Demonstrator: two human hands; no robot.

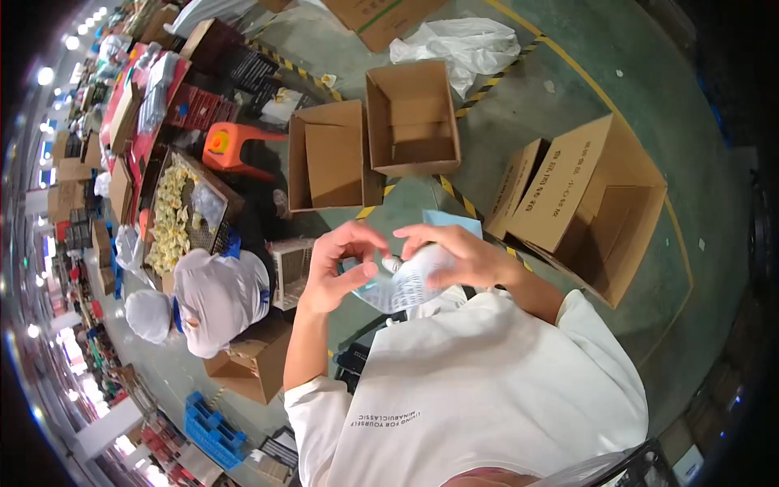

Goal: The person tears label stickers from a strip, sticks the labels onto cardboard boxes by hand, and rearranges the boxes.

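Observation:
In front of my white shirt, a clear plastic bag (398, 294) with printed lettering hangs between my hands, crumpled and partly see-through. My right hand (461, 253) is closed on its upper right part, the thumb lying over the film. On the other side, my left hand (339, 266) curves around the bag's bluish left edge with thumb and forefinger apart; its other fingers are partly hidden. A small greyish-white object (392, 264) shows between the hands, too small to name. Beyond my right fingers lies a light-blue sheet (451, 222).
Two open cardboard boxes (329, 154) (414, 118) stand ahead, with a larger printed carton (596, 207) to the right. To the left, a co-worker (219, 296) in a white cap bends by a tray of yellowish pieces (172, 213). An orange stool (235, 148) stands nearby.

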